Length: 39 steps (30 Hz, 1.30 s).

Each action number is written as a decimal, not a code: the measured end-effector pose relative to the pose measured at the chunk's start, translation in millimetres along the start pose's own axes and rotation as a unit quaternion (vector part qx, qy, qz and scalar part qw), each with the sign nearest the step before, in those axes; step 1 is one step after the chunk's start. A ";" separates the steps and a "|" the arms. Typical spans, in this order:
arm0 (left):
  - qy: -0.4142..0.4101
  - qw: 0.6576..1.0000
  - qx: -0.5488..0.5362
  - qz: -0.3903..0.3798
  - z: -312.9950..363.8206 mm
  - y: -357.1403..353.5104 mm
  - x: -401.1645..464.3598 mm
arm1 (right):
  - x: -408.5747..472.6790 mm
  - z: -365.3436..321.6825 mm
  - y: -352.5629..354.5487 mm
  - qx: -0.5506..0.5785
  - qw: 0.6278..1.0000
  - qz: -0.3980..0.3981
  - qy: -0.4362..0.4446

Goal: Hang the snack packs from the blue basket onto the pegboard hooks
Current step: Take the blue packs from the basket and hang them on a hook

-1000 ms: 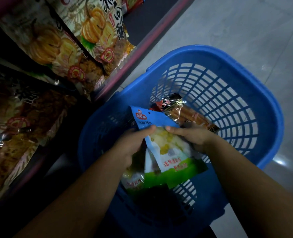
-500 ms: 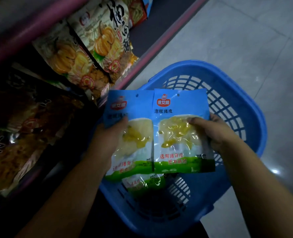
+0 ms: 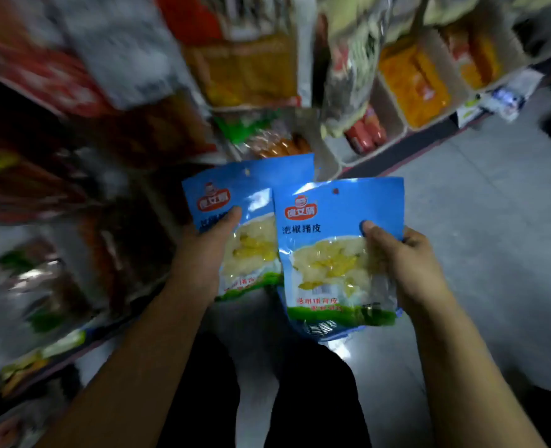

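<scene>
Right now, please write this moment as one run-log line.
left hand: holds pack | right hand: holds second pack | hung: neither

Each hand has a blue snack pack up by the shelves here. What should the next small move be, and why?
Probably lift the right pack toward a free hook and line up its hang hole. The right hand and left hand each grip a pack, the left pack is partly tucked behind the right one, and the blurred display shows no hook clearly.

Dim, bluish light; heavy motion blur smears the shelves [image 3: 73, 124] from nine to one o'clock; centre sharper, corners stretched.
</scene>
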<state>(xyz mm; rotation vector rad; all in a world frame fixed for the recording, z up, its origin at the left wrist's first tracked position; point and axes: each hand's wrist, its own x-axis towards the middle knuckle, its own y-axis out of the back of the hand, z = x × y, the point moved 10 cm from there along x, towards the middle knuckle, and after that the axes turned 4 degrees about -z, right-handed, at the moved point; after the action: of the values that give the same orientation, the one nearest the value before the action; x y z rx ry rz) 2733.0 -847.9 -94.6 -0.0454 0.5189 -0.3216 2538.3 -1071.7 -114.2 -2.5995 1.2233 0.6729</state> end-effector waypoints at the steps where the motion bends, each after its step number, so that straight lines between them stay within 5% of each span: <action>1: -0.019 1.000 -0.013 0.006 35.7 6.0 -18.2 | -15.3 -31.8 -13.5 -0.006 1.000 -0.017 0.012; 9: -0.213 0.969 -0.113 0.057 262.1 103.4 -133.2 | -123.6 -247.8 -165.1 -0.019 0.965 -0.178 0.193; 19: -0.420 0.885 -0.173 0.099 430.3 238.6 -248.1 | -256.7 -401.7 -346.1 -0.035 0.852 -0.332 0.403; 30: -0.525 0.839 -0.111 0.089 555.0 308.8 -297.6 | -363.7 -489.8 -448.5 -0.035 0.745 -0.367 0.556; 39: -0.619 0.767 -0.039 0.166 637.0 342.1 -340.8 | -398.4 -520.2 -471.7 0.018 0.743 -0.323 0.586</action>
<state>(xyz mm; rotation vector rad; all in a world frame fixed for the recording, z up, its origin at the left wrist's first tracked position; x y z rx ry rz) 2867.9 -440.8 580.0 -0.2265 -0.7918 0.1253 2844.7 -682.5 523.3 -3.0391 0.2768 -1.2712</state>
